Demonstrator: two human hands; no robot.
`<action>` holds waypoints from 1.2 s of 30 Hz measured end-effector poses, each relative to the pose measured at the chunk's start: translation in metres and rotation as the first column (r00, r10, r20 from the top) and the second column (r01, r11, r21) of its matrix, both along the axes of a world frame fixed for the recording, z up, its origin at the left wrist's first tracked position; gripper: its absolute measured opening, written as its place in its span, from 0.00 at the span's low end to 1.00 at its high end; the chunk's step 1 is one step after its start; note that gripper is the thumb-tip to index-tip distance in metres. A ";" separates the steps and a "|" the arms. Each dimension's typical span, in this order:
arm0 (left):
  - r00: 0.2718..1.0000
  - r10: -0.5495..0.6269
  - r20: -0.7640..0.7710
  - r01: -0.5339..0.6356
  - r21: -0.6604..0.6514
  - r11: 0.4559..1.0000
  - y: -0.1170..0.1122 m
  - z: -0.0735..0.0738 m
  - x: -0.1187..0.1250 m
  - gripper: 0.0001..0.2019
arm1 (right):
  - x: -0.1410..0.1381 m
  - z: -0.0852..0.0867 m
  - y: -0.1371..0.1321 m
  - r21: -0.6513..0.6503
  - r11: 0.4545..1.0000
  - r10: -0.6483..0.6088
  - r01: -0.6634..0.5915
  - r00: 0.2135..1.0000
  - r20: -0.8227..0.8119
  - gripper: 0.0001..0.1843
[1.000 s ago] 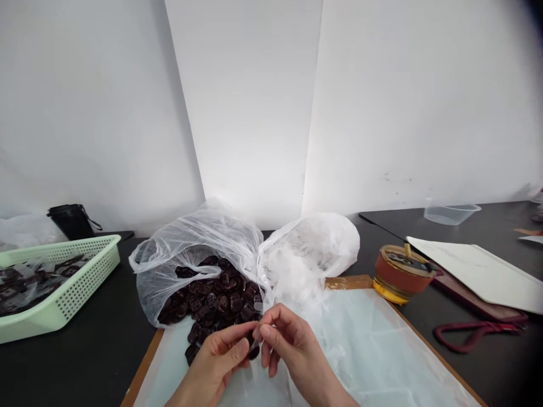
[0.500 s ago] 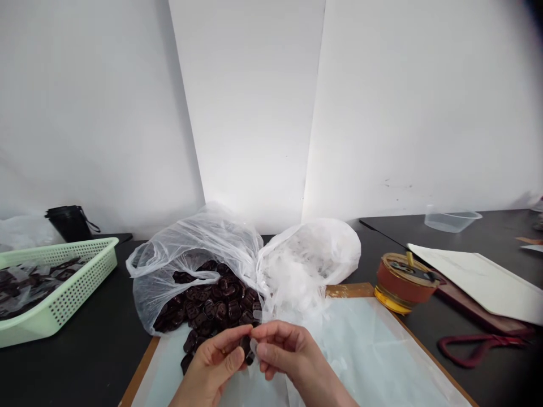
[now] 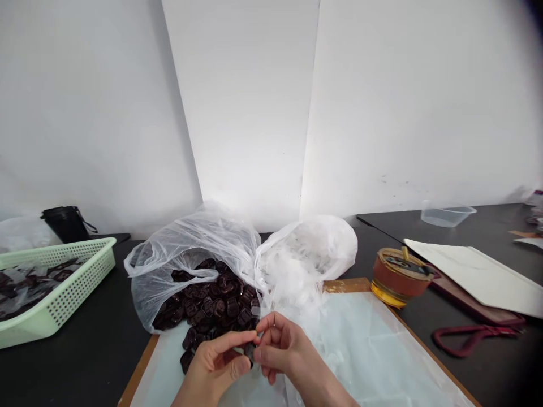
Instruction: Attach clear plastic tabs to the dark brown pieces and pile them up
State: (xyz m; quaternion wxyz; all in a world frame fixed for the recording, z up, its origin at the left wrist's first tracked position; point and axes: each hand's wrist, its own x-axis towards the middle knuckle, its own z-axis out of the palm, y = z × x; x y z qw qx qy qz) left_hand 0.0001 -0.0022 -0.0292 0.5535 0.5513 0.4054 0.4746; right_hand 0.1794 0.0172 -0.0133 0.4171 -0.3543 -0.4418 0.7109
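Between the fingertips of my left hand (image 3: 218, 364) is a small glossy dark-brown piece (image 3: 249, 351). My right hand (image 3: 286, 350) meets it from the right, thumb and forefinger pinching a small clear plastic piece (image 3: 258, 335) against it; the fingers partly cover both. Just beyond my hands, a heap of similar dark-brown pieces (image 3: 218, 302) spills from a clear plastic bag (image 3: 169, 254). Right of that, a white translucent bag (image 3: 339, 249) lies open with many clear plastic bits (image 3: 292, 265) spilling out.
A pale blue-white sheet (image 3: 369, 345) covers a brown-edged board. At left stand a green basket (image 3: 80, 285) of bagged dark pieces and a black cup (image 3: 65, 223). On the right are an amber jar (image 3: 399, 277), dark-red scissors (image 3: 456, 341), a white pad (image 3: 475, 274) and a clear tub (image 3: 447, 216).
My right fingers have shifted on the dark piece and the forefinger is raised more. The clear piece, plainer before, is now mostly covered. The view has turned slightly right.
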 end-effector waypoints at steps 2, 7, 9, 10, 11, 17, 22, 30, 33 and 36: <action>1.000 -0.007 0.007 0.006 0.022 1.000 0.000 0.002 0.001 0.18 | 0.000 -0.001 0.000 0.009 1.000 -0.004 0.004 1.000 -0.002 0.20; 1.000 -0.007 0.017 0.006 0.063 0.998 -0.001 0.002 0.002 0.18 | -0.003 -0.006 0.002 0.041 0.999 -0.019 0.019 1.000 -0.013 0.17; 1.000 -0.013 0.024 0.011 0.068 0.998 0.000 0.001 0.002 0.17 | -0.005 -0.008 0.002 0.051 0.998 -0.043 0.043 0.999 -0.015 0.16; 1.000 -0.015 0.026 0.013 0.070 0.997 0.000 0.000 0.002 0.17 | -0.006 -0.009 0.002 0.053 0.997 -0.055 0.056 0.998 -0.014 0.15; 0.999 -0.017 0.028 0.015 0.071 0.997 0.000 -0.001 0.003 0.17 | -0.007 -0.010 0.002 0.056 0.996 -0.065 0.065 0.998 -0.012 0.15; 0.997 -0.014 0.073 0.010 0.047 0.999 0.001 -0.002 0.003 0.18 | -0.008 -0.011 0.001 0.089 0.992 -0.092 0.094 0.995 -0.028 0.15; 0.994 -0.025 0.106 0.021 0.031 0.999 0.001 0.000 0.003 0.18 | -0.007 -0.008 -0.001 0.119 0.991 -0.063 0.066 0.998 -0.024 0.14; 0.994 -0.014 0.111 0.012 0.016 1.000 0.000 0.004 0.005 0.18 | -0.007 -0.007 -0.002 0.108 0.990 -0.086 0.092 0.995 -0.056 0.13; 0.994 -0.015 0.112 0.012 0.025 1.000 -0.001 0.005 0.005 0.18 | -0.006 -0.007 -0.001 0.115 0.992 -0.038 0.042 0.998 -0.041 0.13; 0.994 -0.018 0.105 0.014 0.035 0.999 -0.001 0.005 0.005 0.18 | -0.006 -0.006 0.000 0.116 0.993 -0.019 0.020 1.000 -0.012 0.13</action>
